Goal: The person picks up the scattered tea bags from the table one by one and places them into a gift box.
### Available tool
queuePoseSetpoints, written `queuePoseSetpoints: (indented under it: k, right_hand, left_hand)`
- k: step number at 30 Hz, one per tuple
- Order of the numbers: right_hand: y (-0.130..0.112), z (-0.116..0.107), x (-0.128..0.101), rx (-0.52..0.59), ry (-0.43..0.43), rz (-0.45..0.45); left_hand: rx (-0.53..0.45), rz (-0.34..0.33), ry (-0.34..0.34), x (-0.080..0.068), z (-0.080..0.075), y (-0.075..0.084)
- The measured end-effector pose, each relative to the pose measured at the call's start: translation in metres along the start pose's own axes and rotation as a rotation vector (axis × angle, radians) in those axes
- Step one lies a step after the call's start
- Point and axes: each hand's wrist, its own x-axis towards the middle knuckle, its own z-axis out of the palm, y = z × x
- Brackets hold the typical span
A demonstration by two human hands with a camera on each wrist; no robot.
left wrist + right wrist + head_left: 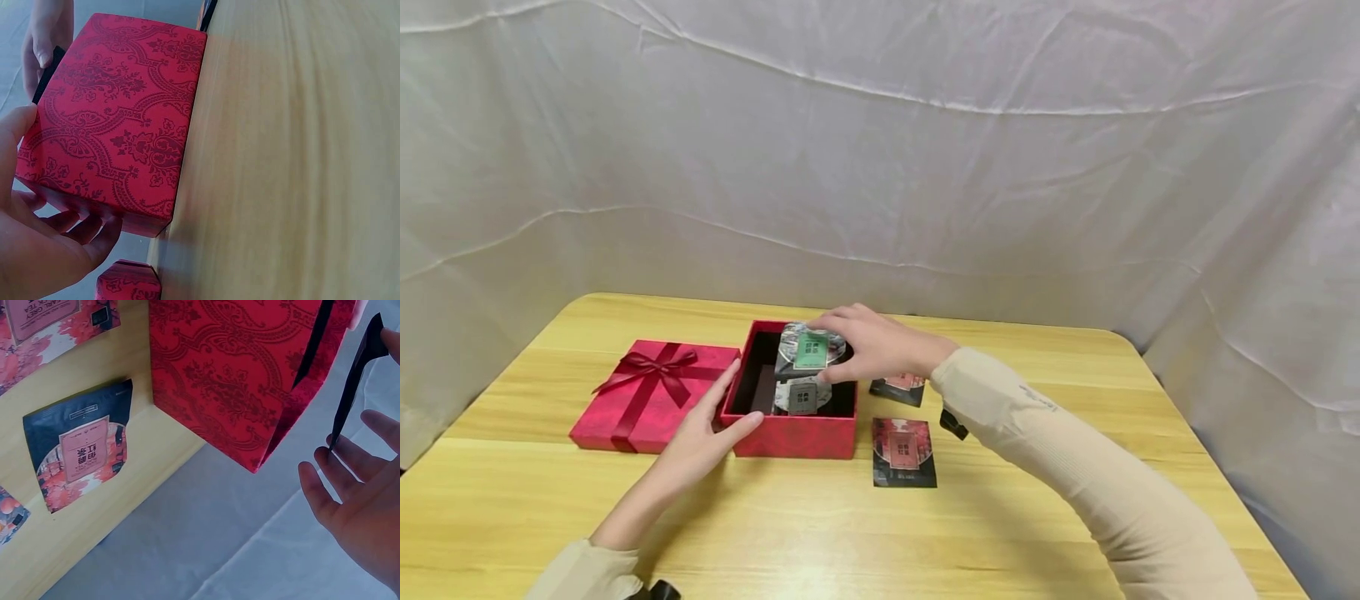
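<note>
In the head view, my right hand (880, 342) pinches a tea sachet with a green label (812, 353) over the right side of an open red box (795, 437). The right wrist view shows this dark sachet (351, 387) edge-on between thumb and fingertips. A grey-label tea sachet (802, 398) stands inside the box, partly covered by the green one. My left hand (700, 433) holds the box at its near left corner. In the left wrist view, its thumb is at the rim and its fingers (103, 240) press the patterned red side.
Left of the box lies its red lid (688, 375) with a dark red ribbon bow. A pink-label sachet (904, 452) lies right of the box, and another sachet (906, 389) sits behind it, partly hidden by my right arm. A pale cloth (880, 167) hangs behind the table.
</note>
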Motion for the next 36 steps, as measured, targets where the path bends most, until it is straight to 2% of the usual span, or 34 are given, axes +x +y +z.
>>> queuePoseSetpoints:
  k: [12,22,29,36]
  right_hand:
    - [-0.005,0.006,0.008,0.001,-0.017,-0.015]
    - [-0.005,0.011,0.009,0.001,-0.01,0.019]
    - [-0.002,0.013,0.006,-0.064,-0.057,0.033]
    - [0.004,0.009,0.003,-0.004,0.021,0.015]
  left_hand:
    - [-0.029,-0.005,-0.012,0.001,0.003,-0.001]
    - [-0.036,-0.011,-0.023,0.002,0.004,0.0]
    - [-0.004,-0.001,-0.015,0.001,0.003,-0.001]
    - [-0.002,0.01,0.0,0.001,0.002,0.0]
